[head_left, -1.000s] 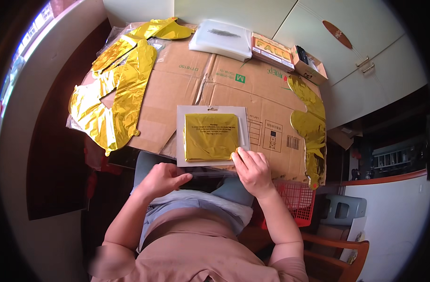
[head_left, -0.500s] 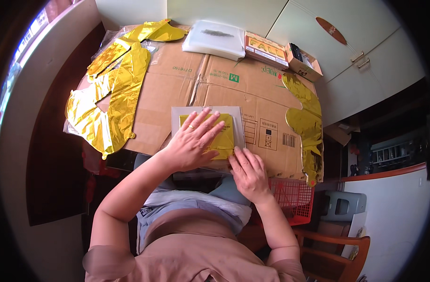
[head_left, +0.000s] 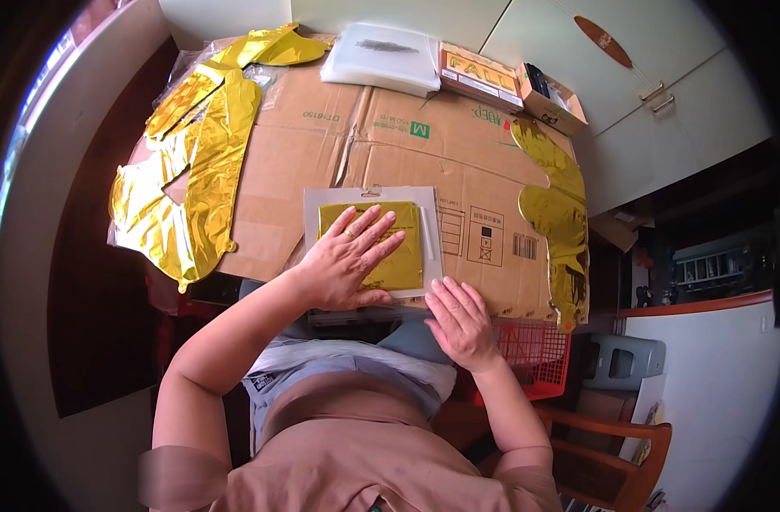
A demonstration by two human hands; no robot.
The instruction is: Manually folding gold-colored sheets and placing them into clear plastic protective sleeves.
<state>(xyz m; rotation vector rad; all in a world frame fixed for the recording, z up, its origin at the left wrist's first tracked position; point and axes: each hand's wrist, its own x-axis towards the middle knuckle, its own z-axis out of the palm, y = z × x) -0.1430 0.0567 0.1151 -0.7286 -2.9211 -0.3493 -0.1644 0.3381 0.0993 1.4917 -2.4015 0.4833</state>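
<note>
A folded square of shiny gold foil [head_left: 413, 260] lies in or on a flat greyish plastic sleeve [head_left: 435, 256] at the near middle of the cardboard. My left hand [head_left: 347, 263] rests flat on the foil, fingers spread, a ring on one of them. At the sleeve's lower right corner lies my right hand [head_left: 462, 322], its fingers stretched out and the tips touching the edge. Whether the foil sits inside the sleeve or on top is hard to make out. Gold foil balloons, uninflated, lie at the left [head_left: 211, 162] and the right [head_left: 550, 209].
Flattened cardboard [head_left: 287, 154] covers the table. Along its far edge stand a stack of clear plastic sleeves [head_left: 377, 64], a printed box [head_left: 479, 78] and a small open carton [head_left: 562, 115]. A red basket [head_left: 530, 358] and a wooden chair [head_left: 654, 444] are at the lower right.
My right hand has slid slightly down and right to the sleeve's corner. My left hand stays on the foil, and more of the sleeve's lower edge shows. The view has shifted a little.
</note>
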